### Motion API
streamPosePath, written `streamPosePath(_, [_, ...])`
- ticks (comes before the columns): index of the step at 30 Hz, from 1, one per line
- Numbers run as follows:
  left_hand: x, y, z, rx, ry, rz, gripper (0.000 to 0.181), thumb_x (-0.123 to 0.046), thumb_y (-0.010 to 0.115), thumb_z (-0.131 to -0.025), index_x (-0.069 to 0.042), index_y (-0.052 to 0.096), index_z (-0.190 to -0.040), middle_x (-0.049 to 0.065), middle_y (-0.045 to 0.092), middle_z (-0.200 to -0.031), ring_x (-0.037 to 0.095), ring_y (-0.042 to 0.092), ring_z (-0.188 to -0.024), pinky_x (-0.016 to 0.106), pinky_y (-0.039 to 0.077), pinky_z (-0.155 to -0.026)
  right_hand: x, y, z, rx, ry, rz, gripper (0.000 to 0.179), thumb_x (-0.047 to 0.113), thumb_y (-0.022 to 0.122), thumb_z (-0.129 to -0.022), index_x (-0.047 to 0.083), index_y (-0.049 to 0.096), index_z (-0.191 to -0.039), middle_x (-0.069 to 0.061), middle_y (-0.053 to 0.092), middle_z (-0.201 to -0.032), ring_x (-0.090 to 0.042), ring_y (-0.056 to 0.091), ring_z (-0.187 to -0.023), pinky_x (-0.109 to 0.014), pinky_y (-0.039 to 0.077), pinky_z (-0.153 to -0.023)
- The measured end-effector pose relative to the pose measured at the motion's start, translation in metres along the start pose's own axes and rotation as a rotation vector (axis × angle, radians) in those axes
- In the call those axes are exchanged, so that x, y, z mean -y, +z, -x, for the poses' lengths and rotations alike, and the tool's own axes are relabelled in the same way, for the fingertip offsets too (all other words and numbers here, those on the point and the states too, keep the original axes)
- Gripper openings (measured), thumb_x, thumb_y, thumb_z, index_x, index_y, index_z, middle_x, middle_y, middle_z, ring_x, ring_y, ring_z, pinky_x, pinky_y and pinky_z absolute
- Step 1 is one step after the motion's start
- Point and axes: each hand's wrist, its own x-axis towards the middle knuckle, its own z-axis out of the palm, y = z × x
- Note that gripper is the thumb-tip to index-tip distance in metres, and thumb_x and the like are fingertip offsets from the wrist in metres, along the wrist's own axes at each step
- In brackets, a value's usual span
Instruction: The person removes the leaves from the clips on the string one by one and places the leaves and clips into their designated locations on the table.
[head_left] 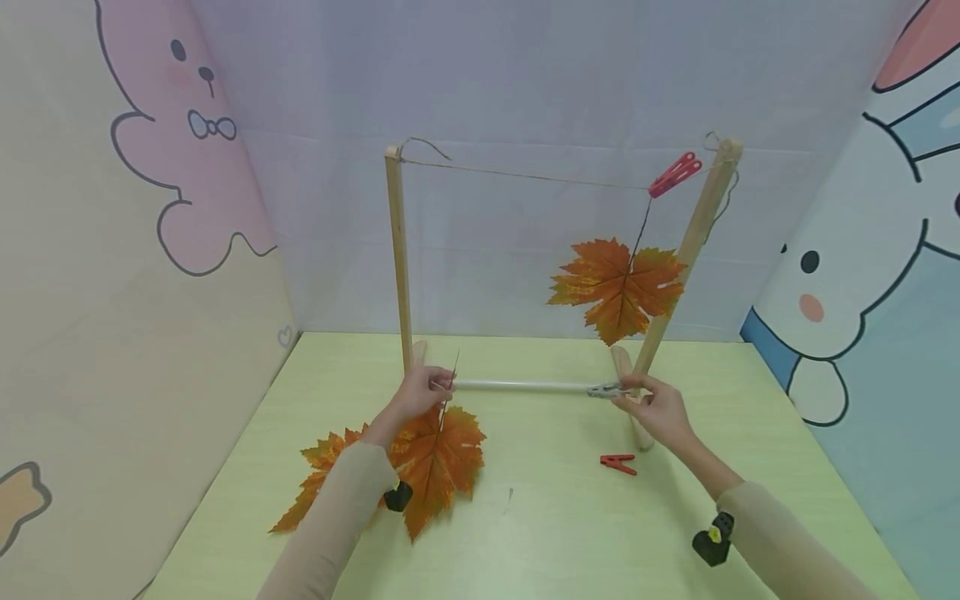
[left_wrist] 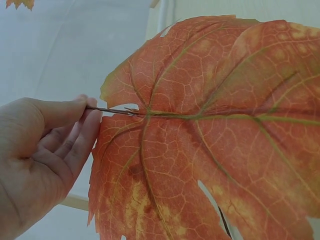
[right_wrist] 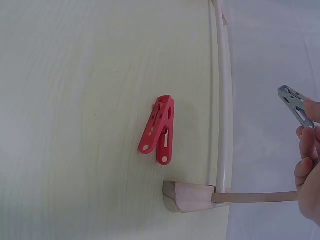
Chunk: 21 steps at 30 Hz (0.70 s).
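My left hand [head_left: 426, 392] pinches the thin dark stem [left_wrist: 112, 110] of an orange artificial maple leaf [head_left: 442, 467], which hangs below the fingers. Close up in the left wrist view, thumb and fingertips meet on that stem and the leaf [left_wrist: 210, 130] spreads to the right. My right hand [head_left: 660, 408] holds a grey clothespin [head_left: 603, 390] by its handle end, its tip pointing left. On the table below lies a red clothespin [head_left: 618, 463], also seen in the right wrist view. Another maple leaf [head_left: 322, 467] is partly hidden behind my left forearm.
A wooden frame with a left post [head_left: 399, 250], a right post [head_left: 693, 225] and a white bottom bar [head_left: 525, 385] stands on the table [head_left: 540, 525]. Between the post tops runs a string [head_left: 525, 175]. A red clothespin [head_left: 675, 173] on it carries a maple leaf [head_left: 618, 287] near the right post.
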Motion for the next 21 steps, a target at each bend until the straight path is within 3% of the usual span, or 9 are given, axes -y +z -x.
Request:
streamPosePath(12, [0.009, 0.003, 0.009, 0.038, -0.024, -0.009, 0.028, 0.008, 0.059, -0.082, 0.014, 0.057, -0.109, 0.025, 0.062, -0.091, 0.026, 0.064, -0.075, 0.032, 0.054, -0.06, -0.011, 0.005, 0.006, -0.021, -0.005, 0.009, 0.027, 0.006, 0.073, -0.075, -0.003, 0.064, -0.098, -0.021, 0.063, -0.091, 0.002, 0.031, -0.041, -0.02, 0.027, -0.035])
streamPosePath(21, [0.021, 0.005, 0.013, 0.064, -0.021, 0.01, 0.028, 0.011, 0.058, -0.081, 0.017, 0.056, -0.108, 0.03, 0.06, -0.091, 0.027, 0.064, -0.075, 0.032, 0.054, -0.059, -0.016, 0.008, 0.01, 0.003, 0.044, 0.031, 0.029, 0.009, 0.072, -0.075, -0.003, 0.063, -0.1, -0.02, 0.064, -0.095, 0.001, 0.031, -0.04, -0.02, 0.026, -0.035])
